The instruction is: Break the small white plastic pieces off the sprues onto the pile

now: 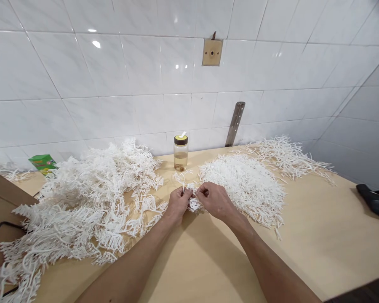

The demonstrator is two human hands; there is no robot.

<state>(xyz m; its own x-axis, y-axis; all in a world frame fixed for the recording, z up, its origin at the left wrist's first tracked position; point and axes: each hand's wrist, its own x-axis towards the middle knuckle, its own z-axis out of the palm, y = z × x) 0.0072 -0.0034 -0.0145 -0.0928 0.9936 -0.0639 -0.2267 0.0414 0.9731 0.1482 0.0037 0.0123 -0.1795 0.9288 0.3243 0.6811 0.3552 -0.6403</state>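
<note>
My left hand [178, 204] and my right hand [215, 200] meet at the middle of a light wooden table [318, 235]. Both are closed in a pinch on a small white comb-like plastic piece [194, 202] held between them. To the left lies a big heap of tangled white plastic combs [88, 202]. To the right lies a flatter pile of short white plastic strips [244, 185], just beyond my right hand.
A jar [180, 152] with a dark lid and some liquid stands behind my hands. A further spread of white strips [287, 158] lies at the back right. A green packet [43, 163] sits back left, a black object [374, 201] at the right edge. A white tiled wall is behind.
</note>
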